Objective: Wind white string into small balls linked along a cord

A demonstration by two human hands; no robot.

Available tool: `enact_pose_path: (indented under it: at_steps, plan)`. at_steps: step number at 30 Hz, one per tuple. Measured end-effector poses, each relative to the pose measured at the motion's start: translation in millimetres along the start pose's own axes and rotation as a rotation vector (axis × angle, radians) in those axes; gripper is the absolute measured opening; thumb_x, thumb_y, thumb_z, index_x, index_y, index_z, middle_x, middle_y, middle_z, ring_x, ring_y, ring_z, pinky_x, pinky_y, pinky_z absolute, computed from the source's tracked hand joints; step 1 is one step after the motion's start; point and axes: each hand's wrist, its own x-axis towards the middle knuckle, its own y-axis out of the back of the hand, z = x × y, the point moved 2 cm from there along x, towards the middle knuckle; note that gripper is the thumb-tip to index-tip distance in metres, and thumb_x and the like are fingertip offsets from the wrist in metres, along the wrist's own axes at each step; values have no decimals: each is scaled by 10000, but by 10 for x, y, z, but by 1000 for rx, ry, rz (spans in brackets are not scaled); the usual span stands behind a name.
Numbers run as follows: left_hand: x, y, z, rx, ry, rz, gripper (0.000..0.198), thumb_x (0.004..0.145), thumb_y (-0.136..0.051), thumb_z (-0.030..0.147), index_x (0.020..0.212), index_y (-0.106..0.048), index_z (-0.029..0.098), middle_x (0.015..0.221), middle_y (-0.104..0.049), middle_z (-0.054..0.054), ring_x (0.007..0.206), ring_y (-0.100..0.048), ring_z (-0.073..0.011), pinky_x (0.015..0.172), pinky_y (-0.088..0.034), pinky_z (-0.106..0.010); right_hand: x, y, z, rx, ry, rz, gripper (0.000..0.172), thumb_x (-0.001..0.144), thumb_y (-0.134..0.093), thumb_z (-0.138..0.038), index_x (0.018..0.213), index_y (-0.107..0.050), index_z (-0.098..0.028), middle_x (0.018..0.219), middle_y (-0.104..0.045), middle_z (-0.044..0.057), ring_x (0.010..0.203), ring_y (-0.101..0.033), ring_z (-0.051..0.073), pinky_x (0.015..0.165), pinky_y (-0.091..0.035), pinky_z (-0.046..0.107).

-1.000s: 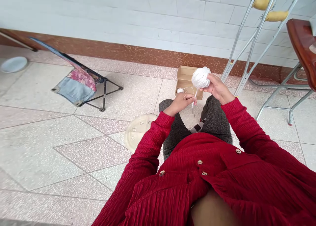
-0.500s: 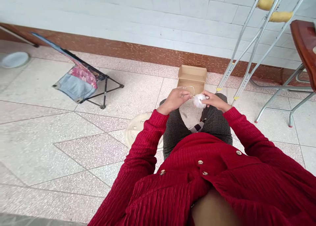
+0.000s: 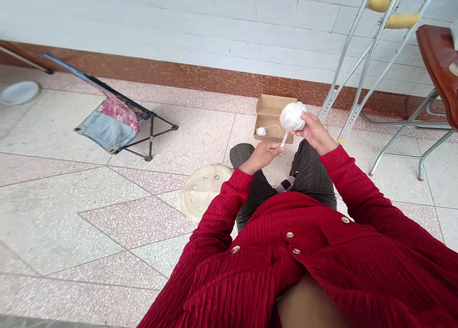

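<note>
My right hand (image 3: 315, 132) is closed around a white ball of yarn-like strip (image 3: 292, 116), raised above my knees. A white strand (image 3: 284, 139) runs down from the ball to my left hand (image 3: 266, 152), which pinches its end over my lap. Both sleeves are red. Just beyond the hands an open cardboard box (image 3: 271, 115) sits on the tiled floor, with a small white roll (image 3: 261, 131) and a thin loop inside.
A round cream plastic stool seat (image 3: 201, 191) is by my left knee. A folded camp chair (image 3: 114, 117) lies at the left, a white dish (image 3: 19, 92) far left. Metal crutches (image 3: 361, 65) lean on the wall; a table with a metal frame (image 3: 438, 63) stands at the right.
Half a second ago both hands were together low over my lap with the ball between them. Now my right hand has lifted the ball up and away, drawing the strand out from my left hand.
</note>
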Motion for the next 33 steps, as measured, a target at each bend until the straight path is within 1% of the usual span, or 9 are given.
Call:
enact_pose_path:
  at_steps: [2,5,7,9,11,14,18,25,33]
  plan:
    - [-43,-6,14,23,-12,-35,258,884,-635,363,818,-784,162,836,-769,-33,791,-664,-172,794,-483,-282,121,83,18,-168,61,117,554,798,-757,-504,1231,-499,-275,1073,-649,42,808,-648,165,542,-520,228]
    - [-61,53,35,71,-49,-64,277,899,-609,370,824,-780,165,830,-765,-35,787,-658,-176,788,-479,-291,175,170,124,-469,145,225,544,743,-801,-423,1172,-515,-248,1137,-600,58,987,-614,213,659,-548,276]
    - [-27,129,45,106,-92,-38,260,894,-610,362,826,-777,174,840,-764,-37,812,-657,-184,809,-481,-303,125,168,238,-655,170,222,473,690,-834,-345,1055,-562,-216,1126,-593,78,1086,-571,256,744,-550,319]
    - [31,214,51,141,-137,7,222,873,-634,349,804,-770,188,838,-761,-35,846,-657,-196,847,-482,-322,34,133,369,-733,128,158,412,640,-857,-279,946,-591,-206,1049,-607,75,1025,-583,256,721,-537,316]
    - [87,285,55,161,-169,29,199,854,-657,345,763,-758,200,828,-756,-31,867,-658,-204,882,-480,-339,-66,91,497,-677,-18,10,328,672,-832,-267,903,-606,-205,915,-625,53,820,-610,206,596,-499,276]
    - [125,331,62,140,-197,10,219,846,-671,364,718,-742,201,824,-748,-33,866,-661,-202,895,-485,-347,-210,64,620,-454,-303,-261,263,790,-741,-334,983,-630,-194,758,-646,30,560,-568,141,449,-419,234]
    - [98,286,63,58,-178,1,235,850,-663,378,744,-751,187,862,-759,-43,866,-669,-196,899,-496,-344,-313,111,640,-206,-443,-413,347,816,-733,-383,1072,-637,-170,684,-668,18,494,-573,137,429,-471,241]
    - [87,235,35,78,-105,151,270,856,-662,415,823,-783,175,868,-776,-51,841,-678,-202,849,-496,-321,-217,222,832,-75,-569,-315,220,911,-660,-386,952,-624,-174,676,-705,50,514,-632,160,472,-512,245]
    - [-3,186,24,58,-55,105,352,887,-609,461,789,-769,163,838,-771,-51,833,-680,-202,816,-487,-304,-55,324,1199,-4,-714,-13,279,1016,-498,-402,970,-627,-159,683,-700,60,488,-578,128,399,-413,191]
